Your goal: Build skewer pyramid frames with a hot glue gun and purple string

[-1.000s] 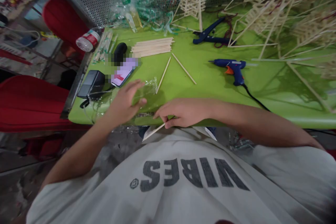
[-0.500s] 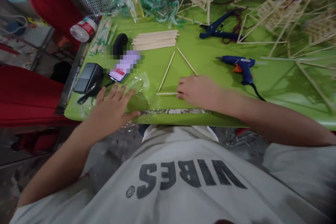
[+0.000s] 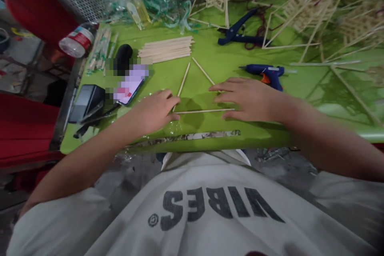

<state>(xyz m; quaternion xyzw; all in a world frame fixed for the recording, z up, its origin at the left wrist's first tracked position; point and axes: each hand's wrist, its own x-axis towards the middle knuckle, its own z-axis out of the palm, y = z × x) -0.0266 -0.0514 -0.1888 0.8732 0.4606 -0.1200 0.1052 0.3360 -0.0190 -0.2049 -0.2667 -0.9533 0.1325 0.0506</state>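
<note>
Near stick [image 3: 204, 111] looking light, stiff, likely snappable; ends suiting gentle pinch; right grip [image 3: 252, 98] lying open, left grip [image 3: 156, 111] resting at left end, closure unclear

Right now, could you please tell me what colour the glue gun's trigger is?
The trigger is orange, showing best in the head view.

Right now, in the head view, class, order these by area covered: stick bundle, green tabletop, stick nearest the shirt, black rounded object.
1. Green tabletop
2. Stick bundle
3. Black rounded object
4. Nearest stick: long, but very thin.
</note>
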